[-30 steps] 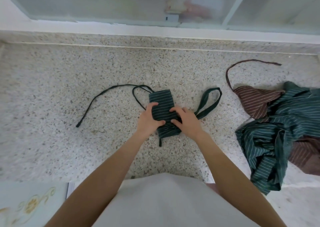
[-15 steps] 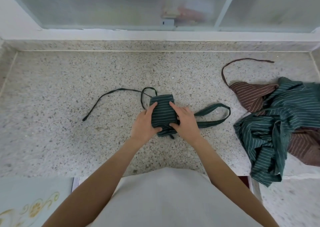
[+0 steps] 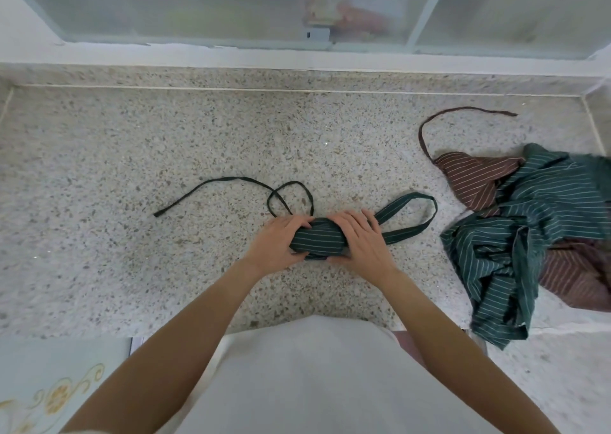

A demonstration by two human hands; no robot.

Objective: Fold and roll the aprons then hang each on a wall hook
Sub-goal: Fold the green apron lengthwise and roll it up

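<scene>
While both hands bear on it, the rolled green apron (image 3: pixel 318 239) lies near the middle of the speckled stone counter (image 3: pixel 139 261), a short, fat bundle of dark cloth with thin pale stripes. Left hand (image 3: pixel 276 242): fingers curled over the far side of the roll's left end, thumb on the near side. Right hand (image 3: pixel 358 240): fingers laid close together across the top of the right end, thumb tucked under the near edge. Thin tie string (image 3: pixel 211 190): trails loose to the far left, looping once just beyond the roll. Wide neck loop (image 3: pixel 418 213): runs out to the right, flat on the stone. Unfolded aprons (image 3: pixel 529 232), green and brown striped: heaped at the right, well apart from the roll, one brown tie (image 3: pixel 429 126) curving to the far side.

Handling, as judged: the roll is light, soft and without stiffness, so it will likely spring open once pressure is released. A hold that wraps the whole girth at mid-length, or squeezes both ends, should keep the turns tight; the neck loop is the natural part to take for a hook. The loose tie may drag or snag when the bundle is lifted
</scene>
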